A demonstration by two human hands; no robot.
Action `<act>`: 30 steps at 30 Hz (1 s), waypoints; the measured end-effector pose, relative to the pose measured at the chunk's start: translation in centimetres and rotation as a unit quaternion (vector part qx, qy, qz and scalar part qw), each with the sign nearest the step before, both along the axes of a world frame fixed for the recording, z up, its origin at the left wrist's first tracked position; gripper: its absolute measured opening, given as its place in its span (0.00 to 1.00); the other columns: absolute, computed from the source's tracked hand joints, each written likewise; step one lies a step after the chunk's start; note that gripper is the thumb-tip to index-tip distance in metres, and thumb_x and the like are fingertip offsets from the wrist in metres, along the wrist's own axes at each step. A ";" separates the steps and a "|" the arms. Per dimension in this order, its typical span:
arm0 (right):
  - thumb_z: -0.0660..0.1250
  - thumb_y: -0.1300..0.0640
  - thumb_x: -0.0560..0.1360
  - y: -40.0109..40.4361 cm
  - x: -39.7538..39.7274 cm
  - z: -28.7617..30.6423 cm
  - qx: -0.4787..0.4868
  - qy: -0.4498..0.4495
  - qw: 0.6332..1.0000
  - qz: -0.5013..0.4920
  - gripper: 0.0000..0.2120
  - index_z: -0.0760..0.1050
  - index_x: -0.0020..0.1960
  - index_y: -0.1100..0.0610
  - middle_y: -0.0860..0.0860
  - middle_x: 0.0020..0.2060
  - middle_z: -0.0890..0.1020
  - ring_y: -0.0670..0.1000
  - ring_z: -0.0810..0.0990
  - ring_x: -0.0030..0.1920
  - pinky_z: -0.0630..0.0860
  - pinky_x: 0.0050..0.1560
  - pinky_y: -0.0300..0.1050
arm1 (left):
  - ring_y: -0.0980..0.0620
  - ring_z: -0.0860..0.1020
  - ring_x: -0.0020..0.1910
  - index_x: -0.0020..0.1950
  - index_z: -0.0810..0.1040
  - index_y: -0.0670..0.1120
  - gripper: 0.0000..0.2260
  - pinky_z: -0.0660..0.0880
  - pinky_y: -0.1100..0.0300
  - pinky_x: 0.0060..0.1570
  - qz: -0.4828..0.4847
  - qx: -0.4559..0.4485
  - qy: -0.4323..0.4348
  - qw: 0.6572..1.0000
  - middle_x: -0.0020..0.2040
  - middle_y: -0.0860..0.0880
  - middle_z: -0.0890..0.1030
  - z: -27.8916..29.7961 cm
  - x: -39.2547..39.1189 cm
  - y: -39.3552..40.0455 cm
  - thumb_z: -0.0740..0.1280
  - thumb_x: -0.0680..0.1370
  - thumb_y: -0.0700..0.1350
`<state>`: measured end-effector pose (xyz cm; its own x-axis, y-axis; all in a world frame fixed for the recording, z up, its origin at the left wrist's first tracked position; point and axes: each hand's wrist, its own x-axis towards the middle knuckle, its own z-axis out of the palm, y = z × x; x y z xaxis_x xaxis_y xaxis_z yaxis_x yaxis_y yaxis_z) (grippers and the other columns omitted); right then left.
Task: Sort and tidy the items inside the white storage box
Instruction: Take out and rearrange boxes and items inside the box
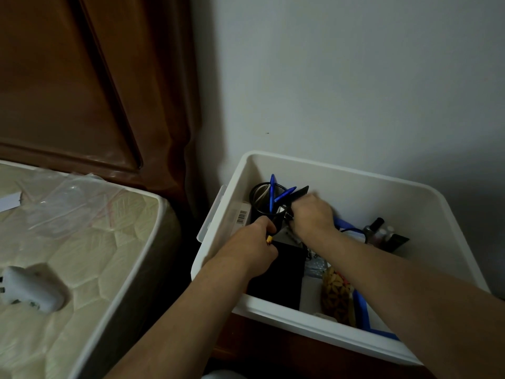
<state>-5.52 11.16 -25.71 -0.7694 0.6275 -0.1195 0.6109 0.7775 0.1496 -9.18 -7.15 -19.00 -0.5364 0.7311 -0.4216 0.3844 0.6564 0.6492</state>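
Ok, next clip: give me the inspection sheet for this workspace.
Surface: white storage box sits on a dark wooden top.
Job's things: black mesh pen cup with blue pens in the box's far left corner; black flat case; patterned pouch; small bottles.
Clutter: clear plastic bag and white plug adapter on the mattress.
Grippers: left hand closed at the cup; right hand closed beside it, contents unclear.
Cables: thin dark cord in the box.
Surroundings: wooden headboard, pale wall.
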 end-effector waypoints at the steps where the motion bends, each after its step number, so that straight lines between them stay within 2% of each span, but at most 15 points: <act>1: 0.69 0.57 0.80 0.1 0.1 -0.1 -0.002 0.005 1.000 0.003 0.09 0.80 0.58 0.57 0.56 0.51 0.78 0.55 0.82 0.53 0.74 0.44 0.47 | 0.49 0.82 0.55 0.74 0.70 0.54 0.19 0.81 0.54 0.57 0.000 0.000 -0.001 1.000 0.62 0.47 0.78 0.0 0.0 0.0 0.67 0.83 0.44; 5: 0.70 0.56 0.80 0.2 0.3 -0.5 -0.015 0.023 1.000 -0.009 0.07 0.80 0.56 0.56 0.52 0.42 0.71 0.53 0.77 0.44 0.74 0.41 0.47 | 0.49 0.81 0.57 0.74 0.70 0.54 0.20 0.81 0.54 0.59 -0.002 0.002 -0.002 1.000 0.64 0.47 0.78 0.1 0.0 0.0 0.67 0.83 0.44; 9: 0.70 0.57 0.79 0.2 0.1 -0.6 -0.038 0.029 0.998 -0.037 0.05 0.81 0.55 0.56 0.53 0.43 0.75 0.54 0.82 0.49 0.76 0.45 0.45 | 0.49 0.81 0.58 0.74 0.70 0.54 0.20 0.80 0.53 0.60 -0.002 0.002 -0.003 1.000 0.65 0.46 0.78 0.1 -0.1 0.0 0.67 0.83 0.44; 11: 0.71 0.58 0.79 0.2 0.0 -0.6 -0.053 0.035 0.996 -0.056 0.04 0.81 0.54 0.56 0.53 0.44 0.78 0.54 0.83 0.50 0.78 0.47 0.45 | 0.49 0.80 0.58 0.74 0.70 0.54 0.20 0.80 0.53 0.60 -0.003 0.001 -0.002 1.000 0.65 0.47 0.78 0.1 -0.1 0.0 0.67 0.83 0.44; 14: 0.71 0.60 0.78 0.2 0.1 -0.6 -0.059 0.038 0.995 -0.065 0.05 0.81 0.54 0.56 0.54 0.44 0.79 0.54 0.83 0.52 0.79 0.48 0.46 | 0.49 0.80 0.58 0.74 0.70 0.54 0.20 0.80 0.53 0.61 -0.004 0.001 -0.003 1.000 0.65 0.47 0.77 0.1 -0.1 0.0 0.67 0.83 0.44; 17: 0.71 0.62 0.77 0.3 0.1 -0.4 -0.067 0.034 0.995 -0.062 0.07 0.82 0.55 0.56 0.55 0.51 0.82 0.55 0.83 0.53 0.79 0.50 0.46 | 0.49 0.80 0.59 0.74 0.70 0.53 0.20 0.80 0.53 0.61 -0.002 0.001 -0.003 1.000 0.66 0.47 0.78 0.1 0.0 0.0 0.67 0.83 0.44; 23: 0.70 0.63 0.77 0.6 0.7 -0.2 -0.040 0.025 0.999 -0.003 0.07 0.80 0.54 0.57 0.55 0.50 0.82 0.56 0.84 0.53 0.78 0.49 0.46 | 0.49 0.81 0.58 0.73 0.71 0.53 0.19 0.80 0.53 0.60 -0.003 -0.001 -0.003 1.000 0.64 0.47 0.78 0.1 0.0 0.0 0.67 0.83 0.44; 27: 0.71 0.60 0.79 1.2 0.8 0.4 -0.062 -0.006 0.997 0.034 0.10 0.80 0.59 0.58 0.56 0.53 0.81 0.56 0.82 0.53 0.78 0.52 0.47 | 0.49 0.80 0.58 0.74 0.71 0.53 0.19 0.80 0.52 0.61 -0.004 -0.004 0.000 1.000 0.64 0.47 0.78 0.2 0.0 -0.1 0.67 0.83 0.44; 30: 0.70 0.61 0.80 1.3 0.9 0.6 -0.063 -0.019 0.996 0.064 0.09 0.79 0.60 0.58 0.56 0.51 0.81 0.56 0.82 0.50 0.79 0.49 0.49 | 0.49 0.81 0.57 0.74 0.71 0.53 0.19 0.80 0.54 0.59 -0.002 -0.004 -0.001 1.000 0.63 0.47 0.78 0.2 0.0 -0.1 0.67 0.83 0.45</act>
<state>-4.57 12.48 -25.11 -0.8354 0.5031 -0.2214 0.5016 0.8625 0.0674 -9.14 -7.21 -18.81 -0.5330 0.7296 -0.4286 0.3853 0.6602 0.6447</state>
